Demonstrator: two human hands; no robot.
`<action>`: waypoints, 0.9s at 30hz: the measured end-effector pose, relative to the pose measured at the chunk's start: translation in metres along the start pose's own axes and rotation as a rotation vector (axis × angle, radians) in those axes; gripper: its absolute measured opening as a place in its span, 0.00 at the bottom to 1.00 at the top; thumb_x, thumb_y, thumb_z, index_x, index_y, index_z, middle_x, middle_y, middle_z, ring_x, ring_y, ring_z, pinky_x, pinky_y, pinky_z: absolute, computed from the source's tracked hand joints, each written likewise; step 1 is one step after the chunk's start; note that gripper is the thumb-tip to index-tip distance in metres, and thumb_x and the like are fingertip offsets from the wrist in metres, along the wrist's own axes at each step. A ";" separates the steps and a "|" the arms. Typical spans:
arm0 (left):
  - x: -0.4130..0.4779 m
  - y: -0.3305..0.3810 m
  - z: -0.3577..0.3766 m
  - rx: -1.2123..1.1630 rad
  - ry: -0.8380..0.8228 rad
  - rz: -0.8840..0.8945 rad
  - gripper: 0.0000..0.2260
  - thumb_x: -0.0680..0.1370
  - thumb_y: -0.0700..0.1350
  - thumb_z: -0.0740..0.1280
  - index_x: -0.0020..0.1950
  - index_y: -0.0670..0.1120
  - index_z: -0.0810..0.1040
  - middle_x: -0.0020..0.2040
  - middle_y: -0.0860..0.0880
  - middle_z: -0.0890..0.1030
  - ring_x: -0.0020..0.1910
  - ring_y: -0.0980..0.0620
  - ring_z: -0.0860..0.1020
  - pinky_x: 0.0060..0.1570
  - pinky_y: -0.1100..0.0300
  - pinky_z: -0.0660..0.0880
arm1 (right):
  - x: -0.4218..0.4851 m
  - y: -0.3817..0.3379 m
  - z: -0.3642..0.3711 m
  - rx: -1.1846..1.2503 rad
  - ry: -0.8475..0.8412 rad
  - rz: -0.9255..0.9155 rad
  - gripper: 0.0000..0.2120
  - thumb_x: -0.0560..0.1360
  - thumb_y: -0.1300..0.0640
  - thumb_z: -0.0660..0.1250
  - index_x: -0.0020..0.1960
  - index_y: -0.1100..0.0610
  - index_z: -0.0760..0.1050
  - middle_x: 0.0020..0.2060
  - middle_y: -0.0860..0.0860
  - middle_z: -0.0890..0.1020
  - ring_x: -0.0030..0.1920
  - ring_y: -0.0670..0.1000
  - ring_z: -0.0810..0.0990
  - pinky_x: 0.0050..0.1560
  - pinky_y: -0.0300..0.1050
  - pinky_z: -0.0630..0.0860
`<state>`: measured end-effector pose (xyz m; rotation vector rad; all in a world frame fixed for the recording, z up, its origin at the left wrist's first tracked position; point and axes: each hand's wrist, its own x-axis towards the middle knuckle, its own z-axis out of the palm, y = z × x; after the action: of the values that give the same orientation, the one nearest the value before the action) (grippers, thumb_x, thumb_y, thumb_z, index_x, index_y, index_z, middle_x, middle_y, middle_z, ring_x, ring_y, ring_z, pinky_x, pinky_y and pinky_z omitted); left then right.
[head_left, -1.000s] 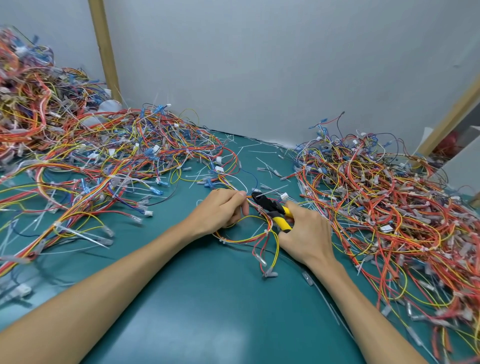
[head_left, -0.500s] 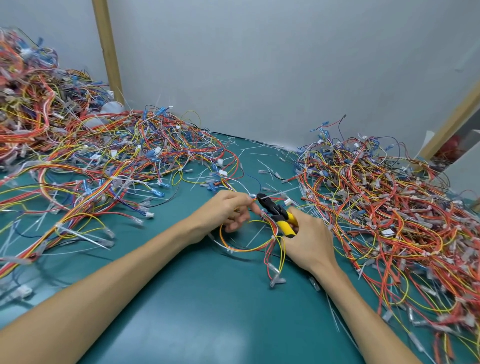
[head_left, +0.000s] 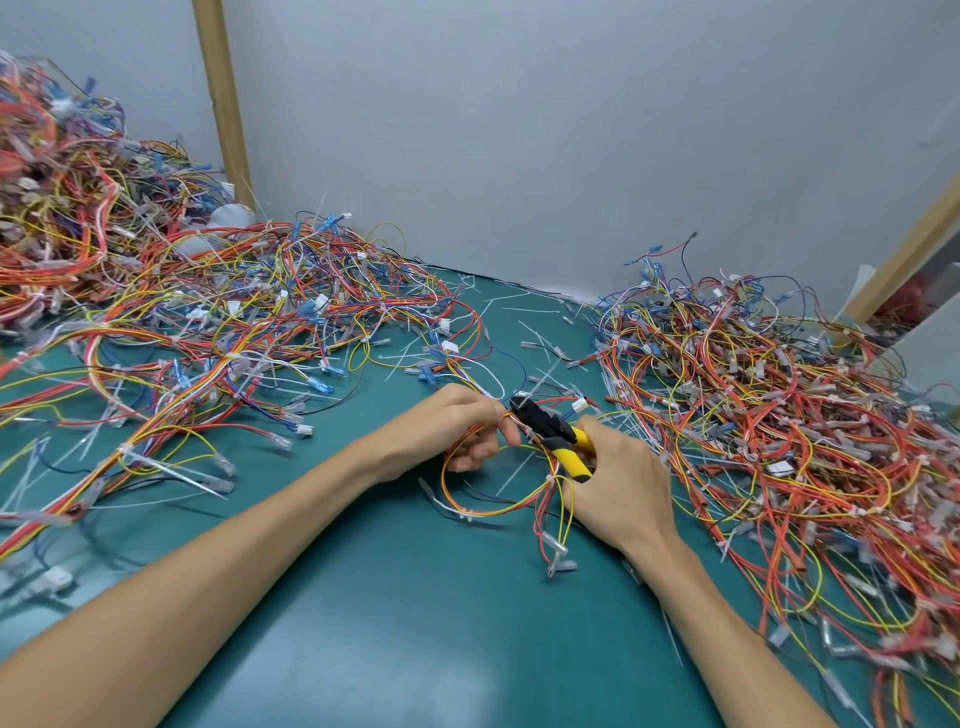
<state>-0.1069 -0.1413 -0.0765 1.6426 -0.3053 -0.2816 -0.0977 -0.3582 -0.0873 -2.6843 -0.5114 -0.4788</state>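
A small wire harness (head_left: 485, 506) of orange, yellow and red wires loops over the green table (head_left: 395, 613) between my hands. My left hand (head_left: 457, 431) pinches the harness near its top, fingers curled around the wires. My right hand (head_left: 618, 483) grips yellow-handled cutters (head_left: 550, 431); their black jaws point left and sit against the wires right by my left fingertips. Clear-sleeved terminals (head_left: 558, 553) hang from the harness's lower end.
A big heap of wire harnesses (head_left: 182, 322) fills the left and back left. Another heap (head_left: 779, 431) covers the right side. Cut white cable ties (head_left: 524, 312) lie scattered near the grey wall (head_left: 519, 130). Wooden posts (head_left: 223, 98) stand at both back corners.
Both hands lifted the harness slightly and drew closer. The cutter jaws moved up to the wires at my left fingertips. The loop of wires hangs lower and wider.
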 end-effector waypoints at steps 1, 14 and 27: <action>0.000 -0.001 -0.002 0.003 -0.027 0.018 0.14 0.82 0.43 0.58 0.43 0.42 0.80 0.26 0.49 0.71 0.22 0.53 0.67 0.23 0.66 0.65 | 0.000 0.000 0.001 0.002 0.010 -0.009 0.12 0.65 0.45 0.59 0.36 0.51 0.60 0.26 0.47 0.68 0.29 0.52 0.67 0.27 0.43 0.56; 0.003 -0.008 -0.007 -0.012 -0.037 0.065 0.14 0.82 0.44 0.59 0.49 0.46 0.84 0.26 0.50 0.72 0.22 0.55 0.68 0.26 0.64 0.63 | 0.004 0.007 -0.004 -0.119 -0.033 -0.021 0.16 0.68 0.52 0.70 0.55 0.51 0.71 0.41 0.46 0.72 0.44 0.51 0.68 0.44 0.46 0.62; 0.004 -0.008 -0.004 0.001 0.016 0.050 0.14 0.83 0.43 0.58 0.49 0.44 0.83 0.27 0.49 0.74 0.22 0.55 0.69 0.25 0.66 0.66 | 0.003 0.000 -0.010 -0.184 0.043 -0.013 0.13 0.65 0.56 0.71 0.48 0.52 0.73 0.35 0.45 0.69 0.39 0.54 0.69 0.37 0.45 0.61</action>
<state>-0.1018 -0.1379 -0.0845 1.6352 -0.3334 -0.2308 -0.0974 -0.3619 -0.0773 -2.8391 -0.4950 -0.6138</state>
